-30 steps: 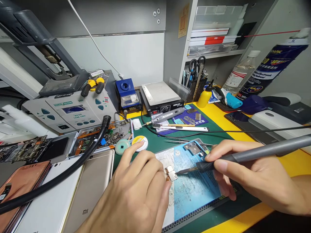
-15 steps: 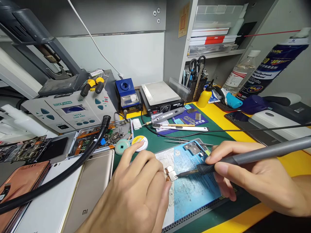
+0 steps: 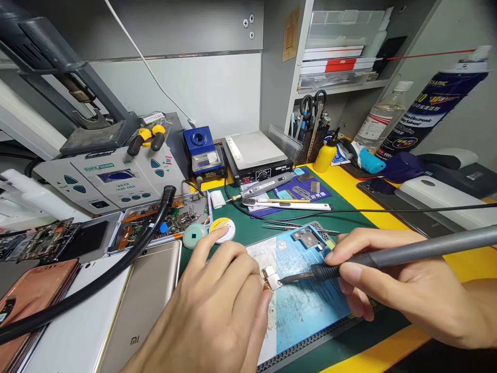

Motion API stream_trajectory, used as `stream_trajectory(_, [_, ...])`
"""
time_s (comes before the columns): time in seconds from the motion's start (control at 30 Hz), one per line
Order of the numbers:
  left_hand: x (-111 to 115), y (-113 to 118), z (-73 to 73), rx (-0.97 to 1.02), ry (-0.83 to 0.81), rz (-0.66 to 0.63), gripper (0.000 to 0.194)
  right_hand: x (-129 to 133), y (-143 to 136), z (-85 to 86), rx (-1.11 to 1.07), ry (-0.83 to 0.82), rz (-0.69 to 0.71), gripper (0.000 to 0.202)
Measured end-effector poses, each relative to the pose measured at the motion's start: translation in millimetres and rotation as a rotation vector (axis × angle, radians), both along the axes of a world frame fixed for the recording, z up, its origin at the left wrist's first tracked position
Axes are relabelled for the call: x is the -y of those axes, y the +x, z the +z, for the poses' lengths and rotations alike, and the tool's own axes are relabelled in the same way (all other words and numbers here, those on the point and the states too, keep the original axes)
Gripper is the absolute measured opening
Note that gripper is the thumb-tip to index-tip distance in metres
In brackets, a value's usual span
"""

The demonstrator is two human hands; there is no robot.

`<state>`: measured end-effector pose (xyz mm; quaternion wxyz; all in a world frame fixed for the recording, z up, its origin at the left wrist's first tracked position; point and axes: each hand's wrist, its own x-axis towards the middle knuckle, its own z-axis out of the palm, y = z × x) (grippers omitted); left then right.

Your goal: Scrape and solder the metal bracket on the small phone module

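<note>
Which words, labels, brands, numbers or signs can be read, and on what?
"QUICK": grey control unit
"LEAD FREE": same unit
"TEMP": same unit
"ESD": same unit
"OPEN": red-banded box
"MI": gold phone
"BY-940": heating plate
"350": display under blue stand
"Electronic": spray can
"600": same can
Other lettering, Chinese included, is too small or blurred.

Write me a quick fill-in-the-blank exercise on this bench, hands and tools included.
The soldering iron is held in the person's ____ hand.
Its tip is at a small metal part beside the fingers of the ____ hand.
The squeeze bottle beside the pen holder is ____.
The gold phone back bears the letters ____.

Missing words: right; left; yellow; MI.
</note>
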<state>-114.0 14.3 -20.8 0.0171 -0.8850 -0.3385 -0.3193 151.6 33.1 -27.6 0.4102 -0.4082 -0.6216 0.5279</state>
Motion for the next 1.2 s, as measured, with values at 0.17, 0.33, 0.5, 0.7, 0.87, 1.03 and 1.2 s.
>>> stream_trajectory(0.17, [-0.5,-1.2,-7.6,-0.012,-0.028,0.01,0.014,-0.9,-0.6,2.1,0.011,-0.011,-0.004,0.004])
stream_trajectory(0.33, [-3.4,0.5,-6.8,0.012,0.011,-0.008,0.015,-2.9,-1.6,1.0,-0.008,-0.034,0.006,0.004])
stream_trajectory(0.5, [-3.5,0.7,-5.8,0.012,-0.01,0.0,0.015,-3.9,0.1,0.8,-0.04,-0.055,0.015,0.004])
stream_trajectory(0.7, [-1.8,0.7,-5.7,0.026,0.052,-0.007,0.015,-5.0,0.9,1.2,-0.023,-0.049,0.021,0.006])
stream_trajectory(0.87, [-1.3,2.3,-3.4,-0.015,-0.028,0.016,0.015,-4.6,3.3,-2.6,-0.008,-0.034,0.033,0.004])
stream_trajectory(1.03, [-2.5,0.6,-8.0,-0.015,-0.014,0.013,0.016,-4.5,2.2,-1.8,0.001,-0.025,0.026,0.005])
stream_trajectory(1.2, [-1.5,0.2,-5.0,-0.008,-0.009,0.006,0.016,-3.5,0.9,1.2,0.014,-0.006,0.005,0.005])
